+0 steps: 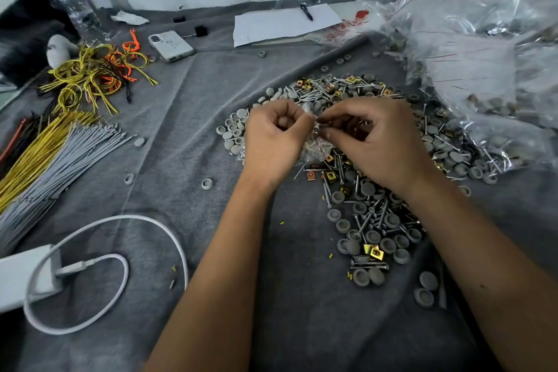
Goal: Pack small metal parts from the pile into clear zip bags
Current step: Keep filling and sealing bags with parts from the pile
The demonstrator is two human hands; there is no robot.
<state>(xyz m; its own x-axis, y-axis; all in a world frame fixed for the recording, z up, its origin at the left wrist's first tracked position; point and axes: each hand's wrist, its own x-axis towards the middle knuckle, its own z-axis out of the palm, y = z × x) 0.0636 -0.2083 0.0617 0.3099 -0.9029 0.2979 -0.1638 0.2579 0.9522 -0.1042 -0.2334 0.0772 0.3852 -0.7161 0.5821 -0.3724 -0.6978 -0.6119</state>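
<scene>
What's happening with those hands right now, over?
Left hand and right hand both pinching small clear bag over parts pile. Bag contents unclear. Nothing blocking.

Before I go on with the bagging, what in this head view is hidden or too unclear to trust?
- Small clear zip bag: head view, mostly covered by the left hand and right hand; contents and seal unreadable.
- Pile of metal parts: middle hidden under both hands.
- Filled bags: blurred, cut off by right edge.
- White box: cut off at left edge.
</scene>
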